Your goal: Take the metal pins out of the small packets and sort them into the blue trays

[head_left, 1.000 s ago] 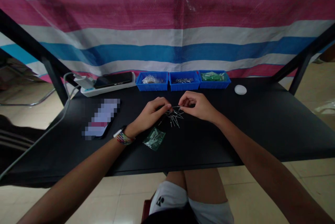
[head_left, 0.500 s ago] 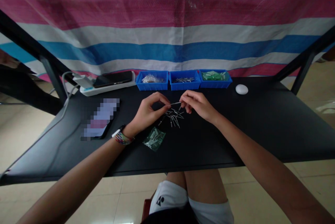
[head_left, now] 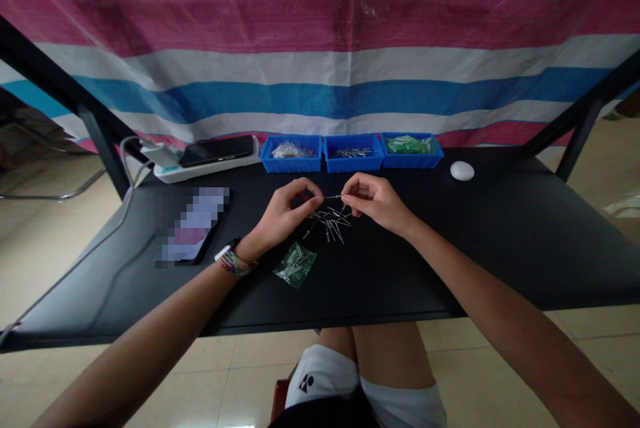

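Head view: shows a thin metal pin point(head_left: 333, 197) stretched roughly level between the fingertips, seemingly lifted just over a loose heap of pins point(head_left: 330, 223), midway along a black table point(head_left: 400, 275) and nearer its far edge than its near edge. Pinched at one end by thumb and forefinger of the left hand point(head_left: 287, 211), at the other by the right hand point(head_left: 377, 203). Holds the two hands slightly apart, bridged only by the pin.

Should weigh next to nothing and feel stiff lengthwise, with little risk of crushing. Likely slick, being smooth and narrow, so apt to roll between fingertips; might bend if forced sideways. Probably best taken by the thicker portion near the right fingertips rather than by the fine shank.

Looks silvery and straight, though too small for finer detail. Resembles the slender pieces crossed at odd angles in the heap, and those in the middle blue bin point(head_left: 354, 163) at the table's far edge. Lies well clear of the small green-tinted bag point(head_left: 295, 265), placed toward the near edge.
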A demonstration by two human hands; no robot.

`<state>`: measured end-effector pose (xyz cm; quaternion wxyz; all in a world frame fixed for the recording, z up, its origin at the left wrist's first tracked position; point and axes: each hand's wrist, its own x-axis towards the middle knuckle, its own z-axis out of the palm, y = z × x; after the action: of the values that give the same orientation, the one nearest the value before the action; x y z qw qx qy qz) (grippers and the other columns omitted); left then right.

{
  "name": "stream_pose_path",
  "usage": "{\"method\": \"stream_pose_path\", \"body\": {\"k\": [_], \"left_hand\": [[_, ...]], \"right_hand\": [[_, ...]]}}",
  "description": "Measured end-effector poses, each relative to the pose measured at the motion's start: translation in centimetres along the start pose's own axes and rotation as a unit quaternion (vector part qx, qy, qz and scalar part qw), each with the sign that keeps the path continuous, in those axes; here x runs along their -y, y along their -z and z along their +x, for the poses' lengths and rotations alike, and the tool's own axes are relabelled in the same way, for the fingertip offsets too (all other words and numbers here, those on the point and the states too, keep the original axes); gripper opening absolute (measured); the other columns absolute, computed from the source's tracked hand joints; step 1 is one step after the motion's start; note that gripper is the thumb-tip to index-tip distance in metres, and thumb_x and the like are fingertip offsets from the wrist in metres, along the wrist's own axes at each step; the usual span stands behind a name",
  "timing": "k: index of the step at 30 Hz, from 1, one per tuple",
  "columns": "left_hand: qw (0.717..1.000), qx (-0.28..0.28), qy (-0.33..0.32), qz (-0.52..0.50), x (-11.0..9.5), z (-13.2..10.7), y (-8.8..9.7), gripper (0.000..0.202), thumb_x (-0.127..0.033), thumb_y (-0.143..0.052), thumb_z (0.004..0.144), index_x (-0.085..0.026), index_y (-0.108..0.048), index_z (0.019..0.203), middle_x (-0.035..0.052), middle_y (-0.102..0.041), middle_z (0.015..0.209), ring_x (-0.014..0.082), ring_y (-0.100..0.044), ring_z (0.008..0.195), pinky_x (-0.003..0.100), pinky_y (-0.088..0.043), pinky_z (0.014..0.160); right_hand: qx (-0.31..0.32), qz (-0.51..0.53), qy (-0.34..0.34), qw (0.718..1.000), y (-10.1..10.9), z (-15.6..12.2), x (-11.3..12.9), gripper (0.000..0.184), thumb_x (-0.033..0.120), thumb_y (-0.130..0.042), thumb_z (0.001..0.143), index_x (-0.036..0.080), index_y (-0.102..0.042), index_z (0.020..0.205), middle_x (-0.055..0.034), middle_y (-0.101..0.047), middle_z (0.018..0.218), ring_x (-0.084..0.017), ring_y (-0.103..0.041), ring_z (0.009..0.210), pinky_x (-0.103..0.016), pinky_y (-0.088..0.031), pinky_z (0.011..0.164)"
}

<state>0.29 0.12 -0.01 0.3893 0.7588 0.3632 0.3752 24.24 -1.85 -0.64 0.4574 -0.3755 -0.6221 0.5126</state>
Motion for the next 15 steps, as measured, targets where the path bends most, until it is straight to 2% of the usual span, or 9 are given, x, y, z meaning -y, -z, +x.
{"method": "stream_pose_path", "body": {"k": [4,10,15], "left_hand": [[1.000,0.011,-0.005,-0.005,-0.05,0.08,0.12,0.033,-0.045,-0.062,0.102,-0.018,-0.073,0.088,0.0053,-0.071,0.090,0.0210,-0.064,0.088,0.033,-0.048,0.082],[0.999,0.001,-0.043,-0.012,-0.31,0.13,-0.07,0.022,-0.037,-0.072,0.096,-0.018,-0.073,0.084,0.0075,-0.071,0.099,0.0222,-0.068,0.097,0.035,-0.051,0.090],[0.998,-0.012,-0.062,-0.011,-0.36,0.06,-0.13,0.016,-0.032,-0.076,0.093,-0.019,-0.072,0.084,0.0080,-0.071,0.102,0.0224,-0.068,0.098,0.036,-0.054,0.088]], "right_hand": [[-0.008,0.004,0.013,1.000,-0.18,-0.09,0.28,0.029,0.042,-0.084,0.084,0.019,-0.066,0.090,0.0009,-0.065,0.080,-0.011,-0.060,0.061,-0.027,-0.053,0.056],[-0.009,0.003,0.016,1.000,-0.34,-0.06,0.08,0.027,0.039,-0.083,0.085,0.020,-0.065,0.090,0.0011,-0.064,0.081,-0.011,-0.060,0.061,-0.027,-0.054,0.057],[-0.026,0.035,-0.001,0.999,-0.27,0.09,-0.31,0.030,0.036,-0.085,0.082,0.021,-0.067,0.102,0.0017,-0.065,0.087,-0.010,-0.062,0.059,-0.027,-0.055,0.055]]}}
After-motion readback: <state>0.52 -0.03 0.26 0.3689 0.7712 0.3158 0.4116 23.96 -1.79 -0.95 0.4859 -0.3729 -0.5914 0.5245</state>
